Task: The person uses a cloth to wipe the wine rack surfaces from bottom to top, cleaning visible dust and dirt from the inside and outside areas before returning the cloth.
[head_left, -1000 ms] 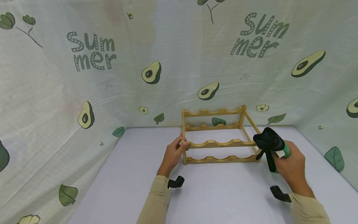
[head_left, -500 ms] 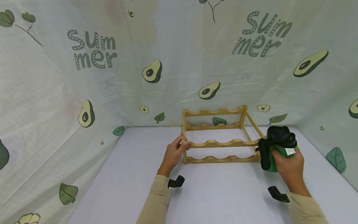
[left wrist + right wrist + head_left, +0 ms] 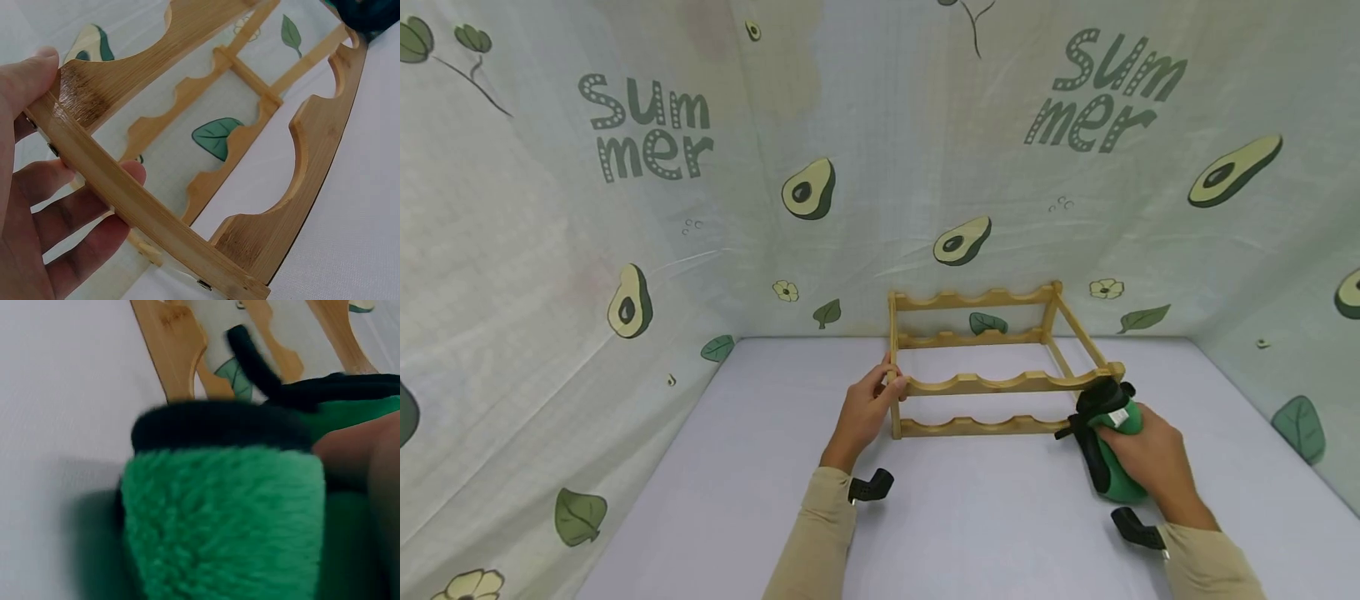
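A pale wooden bottle rack (image 3: 977, 385) with scalloped rails stands on the white-covered table. My left hand (image 3: 861, 417) holds its left front post. In the left wrist view, the thumb (image 3: 31, 78) lies over the top of the post and the other fingers are behind it. My right hand (image 3: 1153, 458) grips a green fleecy cloth piece with black trim (image 3: 1122, 479), its kind unclear. The black part overlaps the rack's right front corner in the head view, hiding the lower post. Close up in the right wrist view, the green pile (image 3: 225, 519) hides most of that hand.
A hanging sheet (image 3: 880, 125) printed with avocados, leaves and "summer" lettering stands behind the table and at both sides. The white tabletop (image 3: 970, 525) extends in front of the rack. Black camera mounts (image 3: 872, 485) jut inward from both wrists.
My right hand has moved left and slightly down with the green cloth piece, now lower against the rack's right front corner, whose top shows again. The left hand and the rack stay in place.
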{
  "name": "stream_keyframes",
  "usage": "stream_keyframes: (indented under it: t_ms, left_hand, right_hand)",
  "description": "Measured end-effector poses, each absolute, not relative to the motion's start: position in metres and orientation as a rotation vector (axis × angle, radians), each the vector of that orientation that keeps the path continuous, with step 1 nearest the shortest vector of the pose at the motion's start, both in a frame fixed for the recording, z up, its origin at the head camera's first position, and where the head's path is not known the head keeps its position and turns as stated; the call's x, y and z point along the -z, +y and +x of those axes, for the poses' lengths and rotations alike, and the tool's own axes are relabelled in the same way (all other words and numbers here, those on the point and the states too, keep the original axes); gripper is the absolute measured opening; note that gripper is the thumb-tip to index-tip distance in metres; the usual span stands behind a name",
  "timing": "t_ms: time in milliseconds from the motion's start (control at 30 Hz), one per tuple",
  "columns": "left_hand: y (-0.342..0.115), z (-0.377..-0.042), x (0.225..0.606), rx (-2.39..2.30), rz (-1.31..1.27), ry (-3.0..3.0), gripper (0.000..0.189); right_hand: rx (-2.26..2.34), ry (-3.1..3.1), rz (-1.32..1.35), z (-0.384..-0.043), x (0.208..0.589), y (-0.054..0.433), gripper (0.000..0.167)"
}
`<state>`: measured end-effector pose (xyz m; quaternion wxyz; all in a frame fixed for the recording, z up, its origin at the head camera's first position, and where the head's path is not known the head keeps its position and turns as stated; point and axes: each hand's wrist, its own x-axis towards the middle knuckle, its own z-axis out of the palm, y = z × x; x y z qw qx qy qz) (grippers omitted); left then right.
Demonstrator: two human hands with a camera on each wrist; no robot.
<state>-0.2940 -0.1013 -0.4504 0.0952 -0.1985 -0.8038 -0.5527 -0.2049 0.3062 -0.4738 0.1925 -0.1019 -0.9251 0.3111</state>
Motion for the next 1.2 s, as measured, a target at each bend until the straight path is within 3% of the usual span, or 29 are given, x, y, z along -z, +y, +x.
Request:
stream_keyframes:
  t_ms: [133,400,667,1200]
  left_hand:
    - [-0.102,-0.293,0.449,1.627,-0.587,-2.393,0.021]
    - [-0.101,-0.291,0.449,1.638,-0.590,-2.401,0.026]
    - [-0.102,-0.292,0.450,1.621,-0.581,-2.395,0.024]
    - [-0.103,-0.289,0.451,1.643,-0.579,-2.396,0.028]
  right_hand:
    - [-0.840,-2.791,-0.291,-0.207,0.471,0.309,0.033]
    - [-0.862,-3.067,-0.459,-0.209,0.456,0.310,0.057]
    - [-0.846,-2.810,-0.233,-0.208,0.470,0.313,0.032]
    - [-1.086,-2.347,-0.454,-0.199,0.462,0.305,0.039]
